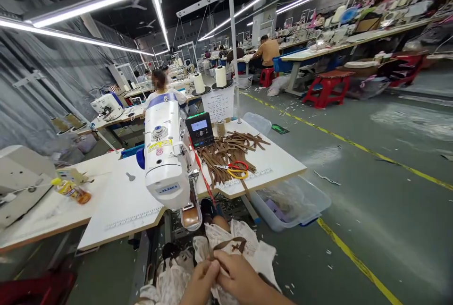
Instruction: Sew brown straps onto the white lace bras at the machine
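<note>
white lace garment (260, 253) with brown strap (230, 244) lies over the person's lap, below the sewing machine (166, 154). the left hand (201, 279) and the right hand (235, 272) meet at its near part, and the fingers of both are closed, pinching the strap or cloth; which one, i cannot tell. on the worktop (279, 158), red-and-yellow scissors (238, 170) rest upon many brown strips (230, 151).

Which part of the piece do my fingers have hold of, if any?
The brown strip on the white lacy fabric, pinched where left hand and right hand meet; fingers hide whether that's its end.
</note>
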Available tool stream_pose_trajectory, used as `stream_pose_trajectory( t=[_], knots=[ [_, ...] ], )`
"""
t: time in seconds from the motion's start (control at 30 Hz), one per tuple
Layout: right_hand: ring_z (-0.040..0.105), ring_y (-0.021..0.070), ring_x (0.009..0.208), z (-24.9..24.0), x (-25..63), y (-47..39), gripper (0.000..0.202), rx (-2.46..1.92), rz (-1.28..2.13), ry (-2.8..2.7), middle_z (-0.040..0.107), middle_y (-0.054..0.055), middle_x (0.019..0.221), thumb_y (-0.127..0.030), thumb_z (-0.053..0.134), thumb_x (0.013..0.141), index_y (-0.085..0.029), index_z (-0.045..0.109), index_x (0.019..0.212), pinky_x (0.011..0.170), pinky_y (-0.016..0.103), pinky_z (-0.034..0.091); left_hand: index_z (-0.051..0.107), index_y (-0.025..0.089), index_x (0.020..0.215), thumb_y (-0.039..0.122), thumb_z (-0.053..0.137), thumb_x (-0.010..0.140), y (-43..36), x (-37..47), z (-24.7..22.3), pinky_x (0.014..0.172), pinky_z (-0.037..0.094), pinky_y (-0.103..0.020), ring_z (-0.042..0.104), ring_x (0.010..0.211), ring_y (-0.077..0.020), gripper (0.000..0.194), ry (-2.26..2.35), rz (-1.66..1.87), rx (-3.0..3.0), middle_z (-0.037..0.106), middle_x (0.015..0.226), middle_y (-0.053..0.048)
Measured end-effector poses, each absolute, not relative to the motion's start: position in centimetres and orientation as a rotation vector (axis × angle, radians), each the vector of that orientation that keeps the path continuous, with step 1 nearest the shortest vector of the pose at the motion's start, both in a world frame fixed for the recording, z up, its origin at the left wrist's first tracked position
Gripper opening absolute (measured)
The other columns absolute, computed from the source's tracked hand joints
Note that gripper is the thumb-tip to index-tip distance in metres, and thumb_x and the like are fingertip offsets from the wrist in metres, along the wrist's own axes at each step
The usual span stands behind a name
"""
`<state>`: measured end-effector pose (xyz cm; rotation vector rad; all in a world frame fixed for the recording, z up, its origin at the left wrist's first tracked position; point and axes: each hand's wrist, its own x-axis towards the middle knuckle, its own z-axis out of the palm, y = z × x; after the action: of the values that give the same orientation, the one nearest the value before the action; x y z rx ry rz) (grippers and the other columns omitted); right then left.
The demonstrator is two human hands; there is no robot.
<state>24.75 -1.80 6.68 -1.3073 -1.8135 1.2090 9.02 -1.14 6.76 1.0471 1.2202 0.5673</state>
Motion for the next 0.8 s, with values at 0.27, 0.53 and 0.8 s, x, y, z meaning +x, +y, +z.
stream_pose_trajectory(
  t=[0.27,0.53,0.8],
  knots=[
    [0.065,0.0215,0.087,3.8,27.2,-3.4,0.032,-1.178,1.233,-2.026,0.07,0.006,0.1,-0.035,0.044,0.091,-0.024,0.059,0.117,0.075,0.029,0.044,0.07,0.023,0.079,0.046,0.081,0.068,0.4,7.4,7.8,0.076,0.055,-0.032,0.066,0.073,-0.0202,0.028,1.18,1.103,0.501,0.061,0.068,0.0],
    [0.062,0.0202,0.092,3.2,31.8,-3.1,0.029,-1.245,1.134,-2.245,0.068,0.008,0.098,-0.029,0.04,0.095,-0.021,0.067,0.093,0.081,0.028,0.044,0.056,0.016,0.08,0.011,0.038,0.096,5.1,-5.6,14.4,0.057,0.052,-0.025,0.053,0.052,-0.01,0.025,1.006,1.564,0.216,0.044,0.057,0.006],
    [0.056,0.0187,0.085,3.1,32.7,-1.8,0.025,-1.197,1.369,-1.616,0.061,0.004,0.09,-0.038,0.048,0.091,-0.02,0.062,0.1,0.077,0.03,0.042,0.052,0.015,0.078,0.004,0.045,0.086,6.9,-15.7,15.8,0.041,0.035,-0.017,0.036,0.038,-0.0052,0.015,1.059,1.829,0.203,0.043,0.056,0.009]
  ],
)
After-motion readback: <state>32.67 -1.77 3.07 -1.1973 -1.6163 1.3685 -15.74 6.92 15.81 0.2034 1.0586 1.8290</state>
